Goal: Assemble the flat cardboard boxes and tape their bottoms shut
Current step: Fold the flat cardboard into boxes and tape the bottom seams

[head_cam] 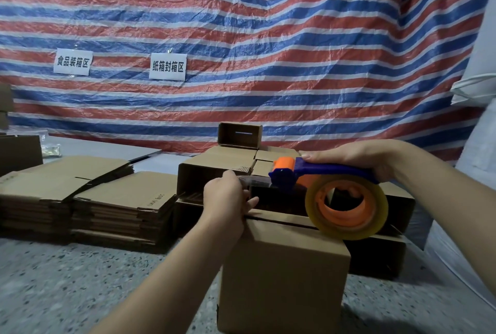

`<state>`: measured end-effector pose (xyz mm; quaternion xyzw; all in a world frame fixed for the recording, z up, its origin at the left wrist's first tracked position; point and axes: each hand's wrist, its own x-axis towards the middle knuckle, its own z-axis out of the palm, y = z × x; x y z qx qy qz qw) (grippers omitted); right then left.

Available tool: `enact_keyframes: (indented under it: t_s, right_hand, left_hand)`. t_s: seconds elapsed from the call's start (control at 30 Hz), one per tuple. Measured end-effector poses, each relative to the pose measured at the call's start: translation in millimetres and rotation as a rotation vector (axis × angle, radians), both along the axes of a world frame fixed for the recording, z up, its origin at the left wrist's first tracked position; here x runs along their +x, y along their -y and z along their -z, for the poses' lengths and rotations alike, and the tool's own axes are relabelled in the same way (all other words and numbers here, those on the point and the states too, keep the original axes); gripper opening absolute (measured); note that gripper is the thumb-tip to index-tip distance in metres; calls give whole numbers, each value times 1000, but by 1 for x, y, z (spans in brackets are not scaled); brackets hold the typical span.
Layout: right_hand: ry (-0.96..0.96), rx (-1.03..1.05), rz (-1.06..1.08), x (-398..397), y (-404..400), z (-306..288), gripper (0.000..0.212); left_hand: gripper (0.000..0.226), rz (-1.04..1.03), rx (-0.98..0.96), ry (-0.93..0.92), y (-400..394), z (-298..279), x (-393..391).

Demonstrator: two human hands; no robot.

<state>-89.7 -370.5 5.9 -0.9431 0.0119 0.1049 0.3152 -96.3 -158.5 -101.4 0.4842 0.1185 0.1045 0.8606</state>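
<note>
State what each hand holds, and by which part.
Right hand grips the tape dispenser by its blue handle. Left hand pinches the free tape end in its fingers.

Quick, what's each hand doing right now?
Left hand: pinching the tape end over the box.
Right hand: gripping the tape dispenser.

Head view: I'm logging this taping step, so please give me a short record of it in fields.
box: closed cardboard box, flap seam on top, untaped
tape gun: blue and orange dispenser held above the seam
right hand: right hand grips the handle
left hand: left hand pinches the tape end at the box's far edge
flat stock: stacks of flat boxes at left
</note>
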Motion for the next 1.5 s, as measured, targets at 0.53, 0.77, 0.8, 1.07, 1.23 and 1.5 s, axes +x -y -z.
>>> enact_keyframes:
  t_s: [0.53,0.77,0.8,1.07,1.23,1.5]
  right_hand:
    - [-49,-282,-84,21,-45,-6,87]
    - [-77,-350,-100,28,-57,-4,71]
    - [-73,-355,-94,29,-57,-4,69]
    - [-76,-358,-110,29,-59,-4,59]
    - [-81,-316,-116,28,-59,-3,50]
    - [-81,-314,-111,27,-59,-2,56]
  left_hand:
    - [32,70,695,83,-63,46,-8]
    - [36,112,716,20,-64,58,-8]
    - [36,124,718,12,-65,58,-7]
    - [29,230,680,-29,-66,62,-3]
    - [34,336,650,-64,-63,72,-3]
    - [39,374,661,-57,-55,77,-7]
